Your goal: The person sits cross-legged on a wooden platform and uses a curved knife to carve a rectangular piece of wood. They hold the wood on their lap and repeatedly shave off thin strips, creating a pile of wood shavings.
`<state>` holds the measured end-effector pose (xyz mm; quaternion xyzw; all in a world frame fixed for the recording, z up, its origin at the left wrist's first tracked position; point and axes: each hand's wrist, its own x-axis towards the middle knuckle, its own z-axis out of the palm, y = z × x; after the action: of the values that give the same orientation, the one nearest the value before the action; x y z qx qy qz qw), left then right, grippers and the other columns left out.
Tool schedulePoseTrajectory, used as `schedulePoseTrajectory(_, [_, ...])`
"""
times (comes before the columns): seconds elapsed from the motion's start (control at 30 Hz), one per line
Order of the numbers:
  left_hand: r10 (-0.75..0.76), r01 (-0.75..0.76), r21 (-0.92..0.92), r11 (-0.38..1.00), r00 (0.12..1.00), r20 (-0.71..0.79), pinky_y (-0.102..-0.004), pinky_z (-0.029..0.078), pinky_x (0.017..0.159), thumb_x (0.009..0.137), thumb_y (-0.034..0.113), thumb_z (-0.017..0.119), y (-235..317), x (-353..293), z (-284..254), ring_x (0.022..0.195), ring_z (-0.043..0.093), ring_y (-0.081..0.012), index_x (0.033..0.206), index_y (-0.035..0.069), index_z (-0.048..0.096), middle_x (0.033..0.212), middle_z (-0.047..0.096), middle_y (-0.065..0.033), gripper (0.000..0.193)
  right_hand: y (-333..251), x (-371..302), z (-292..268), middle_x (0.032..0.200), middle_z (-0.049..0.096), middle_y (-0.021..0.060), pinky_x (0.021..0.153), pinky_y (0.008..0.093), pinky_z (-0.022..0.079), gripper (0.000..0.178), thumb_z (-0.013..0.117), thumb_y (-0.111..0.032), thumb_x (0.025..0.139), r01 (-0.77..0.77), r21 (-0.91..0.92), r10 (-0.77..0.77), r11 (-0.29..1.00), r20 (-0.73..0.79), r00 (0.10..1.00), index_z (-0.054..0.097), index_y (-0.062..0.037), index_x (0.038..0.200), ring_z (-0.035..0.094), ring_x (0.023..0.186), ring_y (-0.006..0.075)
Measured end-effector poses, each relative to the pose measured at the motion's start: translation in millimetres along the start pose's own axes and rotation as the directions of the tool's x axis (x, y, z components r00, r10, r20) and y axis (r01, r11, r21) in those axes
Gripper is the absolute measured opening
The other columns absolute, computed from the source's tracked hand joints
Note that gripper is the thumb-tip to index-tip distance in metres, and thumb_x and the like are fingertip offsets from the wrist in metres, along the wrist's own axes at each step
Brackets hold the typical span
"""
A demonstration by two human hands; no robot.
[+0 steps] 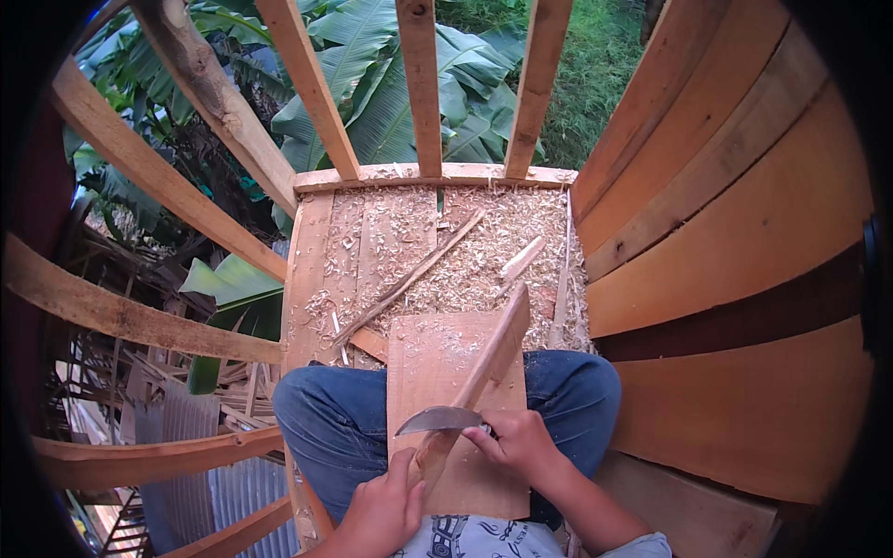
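Two hands busy, I see: the left hand [386, 502] grips the wood [493, 360] near its close end, long axis slanting away rightward over the board [423, 363]; the right hand [523, 448] clasps the knife [435, 420], blade leftward across it.

Open-air wooden porch [313, 251], in use as a woodworking spot — rustic. Floor of planks [305, 307], strewn with pale wood shavings [474, 270]. Slatted railing [423, 102], front and left. Board wall [726, 242], right. Broad green leaves [372, 93], just outside. Corrugated sheets [186, 414] and scrap wood [256, 386], beyond the railing, left. Trade evidence — one curved blade [435, 420], one length of wood [498, 349] being worked.
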<state>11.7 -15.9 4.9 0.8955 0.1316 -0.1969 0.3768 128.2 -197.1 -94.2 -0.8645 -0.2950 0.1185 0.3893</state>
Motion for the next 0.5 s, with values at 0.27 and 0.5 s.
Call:
schedulePoseTrajectory(0.27, [-0.035,0.035,-0.013,0.999,0.998,-0.045,-0.0502,0.049,0.059,0.088,0.010,0.059,0.5,-2.8,-2.8,0.068,0.063,-0.0464,0.126,-0.001,0.038,0.066,0.061,-0.0256,0.045,-5.7,16.2,-12.7,0.064,0.062,0.0168,0.052,0.0414,0.050,0.038,0.064,-0.040,0.089,-0.048,-0.005,0.047,0.999,-0.135,0.990,0.065,-0.0046,0.076,0.063,0.058,0.0351])
schedulePoseTrajectory(0.5, [-0.026,0.021,-0.097,0.995,0.999,-0.043,-0.0544,0.045,0.064,0.090,0.010,0.055,13.8,-4.3,-8.2,0.079,0.059,-0.0516,0.126,-0.001,0.041,0.079,0.060,-0.0331,0.039,55.2,42.9,-33.5,0.060,0.059,0.0224,0.054,0.0474,0.047,0.050,0.053,-0.045,0.095,-0.411,0.169,0.441,0.896,-0.239,0.865,0.067,0.0005,0.078,0.062,0.062,0.0412])
